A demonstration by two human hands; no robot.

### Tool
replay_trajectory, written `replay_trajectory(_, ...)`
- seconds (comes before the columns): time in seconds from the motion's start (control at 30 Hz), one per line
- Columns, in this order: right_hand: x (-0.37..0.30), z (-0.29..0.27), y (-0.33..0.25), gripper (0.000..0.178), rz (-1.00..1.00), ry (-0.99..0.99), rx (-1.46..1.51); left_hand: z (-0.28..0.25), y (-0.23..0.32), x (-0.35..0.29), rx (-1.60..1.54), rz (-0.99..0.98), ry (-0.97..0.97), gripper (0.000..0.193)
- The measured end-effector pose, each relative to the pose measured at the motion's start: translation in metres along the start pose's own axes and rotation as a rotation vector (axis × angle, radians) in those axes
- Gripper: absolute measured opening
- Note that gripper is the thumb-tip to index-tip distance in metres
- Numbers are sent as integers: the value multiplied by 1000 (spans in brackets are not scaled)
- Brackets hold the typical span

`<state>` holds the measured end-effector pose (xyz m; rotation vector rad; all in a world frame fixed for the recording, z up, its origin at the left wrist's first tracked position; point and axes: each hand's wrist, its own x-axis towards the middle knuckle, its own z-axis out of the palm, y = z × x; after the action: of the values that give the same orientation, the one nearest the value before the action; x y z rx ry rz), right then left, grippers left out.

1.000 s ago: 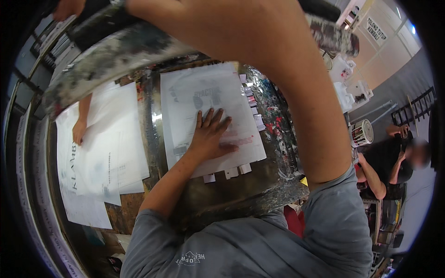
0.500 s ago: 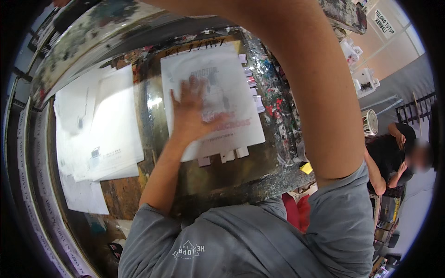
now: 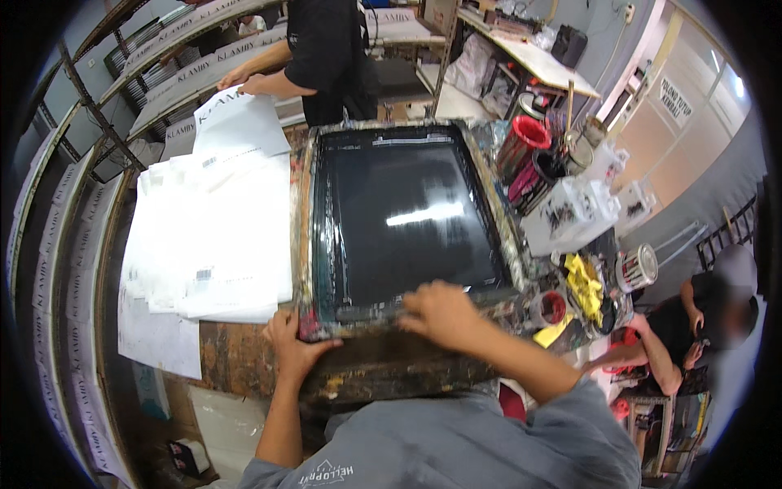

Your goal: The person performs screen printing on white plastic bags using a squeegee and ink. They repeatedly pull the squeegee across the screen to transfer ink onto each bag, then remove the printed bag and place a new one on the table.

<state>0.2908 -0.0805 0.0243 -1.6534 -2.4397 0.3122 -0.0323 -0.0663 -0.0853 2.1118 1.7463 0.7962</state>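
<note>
A screen printing frame (image 3: 498, 244) with a dark, glossy mesh lies flat on the worktable in front of me. My left hand (image 3: 290, 342) grips the frame's near left corner, its thumb stretched out along the front edge. At the middle of the near edge, the fingers of my right hand (image 3: 444, 316) are curled down over the frame. What they close on is hidden beneath them. To the left of the frame lies a spread stack of white printed sheets (image 3: 212, 236). Whatever is under the screen cannot be seen.
A co-worker's hands (image 3: 244, 81) hold a white sheet (image 3: 236, 126) above the stack's far end. Ink pots (image 3: 529, 134), white plastic jugs (image 3: 562, 216) and a yellow cloth (image 3: 582, 285) crowd the right side. Racks (image 3: 81, 269) line the left. Another person (image 3: 700, 306) is at far right.
The raised screen has come down flat over the printed sheet. My left hand has left that sheet for the frame's corner, and my right arm has dropped from overhead to the near edge.
</note>
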Motion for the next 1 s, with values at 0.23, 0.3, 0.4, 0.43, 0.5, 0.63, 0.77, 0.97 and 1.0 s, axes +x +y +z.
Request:
replay_trajectory(0.23, 46, 82, 59, 40, -62, 288, -54, 12, -25, -5, 111, 51, -36, 115)
replay_trajectory(0.3, 107, 84, 99, 36, -65, 320, -84, 11, -23, -5, 89, 28, -45, 115)
replay_trajectory(0.4, 206, 81, 155, 35, -74, 389, -122, 5, -24, -5, 90, 26, -97, 129)
replay_trajectory(0.43, 235, 76, 169, 34, -74, 403, -128, 4, -25, -5, 87, 31, -94, 132)
replay_trajectory(0.5, 285, 57, 192, 40, -124, 399, -139, 4, -28, -10, 64, 17, -109, 140)
replay_trajectory(0.63, 359, 1, 231, 58, -139, 88, -123, 22, -32, -26, -202, -49, 37, 146)
replay_trajectory(0.77, 366, 7, 240, 53, -132, 163, -180, 54, -38, -39, -439, -102, 207, 145)
replay_trajectory(0.97, 252, 35, 171, 43, -90, 201, -173, 58, -45, -35, -364, -59, 183, 137)
replay_trajectory(1.0, 217, 33, 149, 41, -92, 201, -183, 56, -43, -32, -321, -31, 203, 134)
